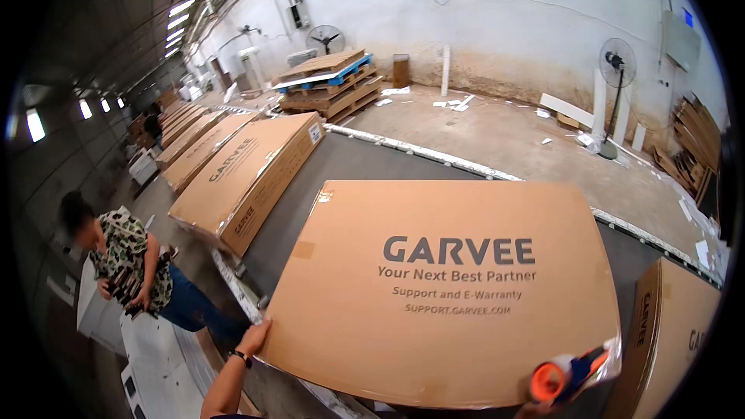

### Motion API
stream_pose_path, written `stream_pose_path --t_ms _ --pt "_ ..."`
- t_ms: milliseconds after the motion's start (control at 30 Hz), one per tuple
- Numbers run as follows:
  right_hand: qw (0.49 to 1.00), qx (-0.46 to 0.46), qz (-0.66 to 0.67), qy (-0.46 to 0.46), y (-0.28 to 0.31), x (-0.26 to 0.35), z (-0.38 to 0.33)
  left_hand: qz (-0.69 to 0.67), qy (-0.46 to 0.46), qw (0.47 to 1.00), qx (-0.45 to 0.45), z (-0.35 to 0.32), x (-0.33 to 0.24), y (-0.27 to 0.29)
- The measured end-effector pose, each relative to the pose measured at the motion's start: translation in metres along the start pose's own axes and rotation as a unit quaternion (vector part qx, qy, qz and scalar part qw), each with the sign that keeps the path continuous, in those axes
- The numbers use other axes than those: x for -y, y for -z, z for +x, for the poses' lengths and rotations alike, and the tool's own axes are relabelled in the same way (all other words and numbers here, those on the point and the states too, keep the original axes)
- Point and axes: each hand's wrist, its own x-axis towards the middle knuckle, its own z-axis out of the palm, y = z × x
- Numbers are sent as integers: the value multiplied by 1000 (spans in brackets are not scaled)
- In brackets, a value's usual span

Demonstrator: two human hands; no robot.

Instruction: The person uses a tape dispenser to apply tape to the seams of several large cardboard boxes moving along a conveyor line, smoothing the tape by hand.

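A large flat brown cardboard box (458,225) with dark print lies before me on a dark conveyor belt. At its near left corner, my left hand (253,339) grips the edge, with a dark band around the wrist. My right hand (535,409) shows only in part at the lower edge of the view. It holds an orange and dark blue tape dispenser (570,376) against the box's near right corner, where clear tape shines. Clear tape also shows on the far left corner, and a tan patch sits on the left side of the top.
More brown cartons (248,167) line the belt to the left, and another carton (679,341) stands close on the right. A person (128,264) in a patterned shirt holds dark pieces at left. Beyond the belt are stacked pallets (330,85) and a standing fan (617,70).
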Motion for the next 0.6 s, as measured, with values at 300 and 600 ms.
stream_pose_path --t_ms 300,600 --pt "968 196 -19 157 -42 -109 294 -33 -3 970 239 -303 -59 -176" --pt "740 215 455 -446 70 39 62 94 -307 929 184 -326 -39 -186"
